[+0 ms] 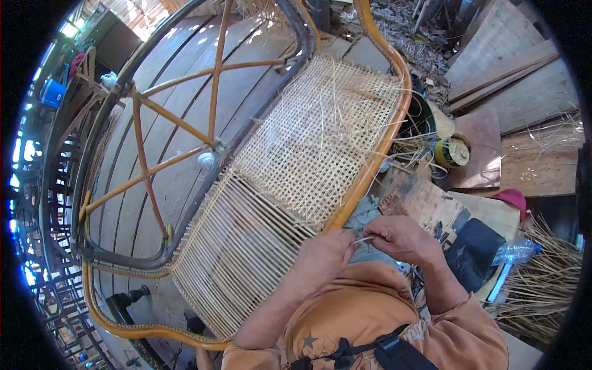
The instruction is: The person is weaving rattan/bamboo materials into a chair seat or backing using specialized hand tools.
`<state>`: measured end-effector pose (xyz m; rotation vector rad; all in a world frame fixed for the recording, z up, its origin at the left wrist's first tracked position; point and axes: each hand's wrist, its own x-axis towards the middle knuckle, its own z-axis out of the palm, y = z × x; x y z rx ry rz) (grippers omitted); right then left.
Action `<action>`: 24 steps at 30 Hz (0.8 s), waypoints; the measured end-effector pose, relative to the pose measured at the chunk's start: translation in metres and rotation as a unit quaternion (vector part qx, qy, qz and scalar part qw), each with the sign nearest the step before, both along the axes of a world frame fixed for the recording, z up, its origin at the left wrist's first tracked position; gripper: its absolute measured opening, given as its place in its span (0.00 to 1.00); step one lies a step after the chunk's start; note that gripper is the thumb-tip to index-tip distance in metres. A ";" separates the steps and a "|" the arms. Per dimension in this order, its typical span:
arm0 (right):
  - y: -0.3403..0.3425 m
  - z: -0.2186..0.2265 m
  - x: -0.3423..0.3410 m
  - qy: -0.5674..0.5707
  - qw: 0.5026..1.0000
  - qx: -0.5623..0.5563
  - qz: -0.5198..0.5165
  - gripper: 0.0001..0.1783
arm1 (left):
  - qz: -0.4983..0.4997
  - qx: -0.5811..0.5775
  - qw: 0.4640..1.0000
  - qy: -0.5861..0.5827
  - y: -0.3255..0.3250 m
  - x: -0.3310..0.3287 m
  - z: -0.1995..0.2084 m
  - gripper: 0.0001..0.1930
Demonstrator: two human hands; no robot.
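Note:
My left hand (333,248) and my right hand (404,237) are close together in front of my body, at the near rim of a rattan seat frame. Between their closed fingers runs a thin, pale cane strip (364,240), pinched from both sides. The far part of the frame carries a woven cane panel (314,135) with an open lattice. Loose strands (338,102) lie over it. On the nearer part, parallel cane strands (240,253) are stretched without cross weaving. A glossy brown rattan rim (370,166) curves round the seat.
A dark curved frame with crossed rattan bars (216,68) spreads to the left. At right are a yellow-green can (453,151), a black pouch (473,254), a clear plastic bottle (517,251) and a heap of thin sticks (546,287). Boards (505,80) lean at the back right.

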<state>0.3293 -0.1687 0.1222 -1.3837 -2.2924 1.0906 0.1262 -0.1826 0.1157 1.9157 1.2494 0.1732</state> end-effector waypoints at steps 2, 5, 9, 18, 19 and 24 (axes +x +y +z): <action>-0.006 -0.003 -0.008 0.001 0.998 -0.036 0.046 0.08 | -0.011 -0.043 0.999 0.010 -0.033 -0.010 -0.020 0.12; -0.014 -0.014 -0.013 -0.001 0.998 -0.029 0.064 0.08 | 0.086 -0.043 0.990 -0.104 -0.066 -0.021 -0.039 0.13; -0.019 -0.031 -0.022 -0.015 0.994 -0.080 0.079 0.08 | 0.309 -0.315 0.867 -0.232 -0.072 -0.036 -0.048 0.16; -0.020 -0.083 -0.036 0.169 0.960 -0.216 -0.060 0.10 | 0.344 -0.245 0.885 -0.195 -0.076 -0.047 -0.049 0.14; -0.023 -0.098 -0.039 0.194 0.956 -0.204 -0.082 0.11 | 0.344 -0.246 0.885 -0.195 -0.074 -0.044 -0.048 0.14; -0.013 -0.113 -0.057 0.067 0.981 0.024 -0.182 0.12 | 0.333 -0.197 0.904 -0.183 -0.072 -0.038 -0.056 0.09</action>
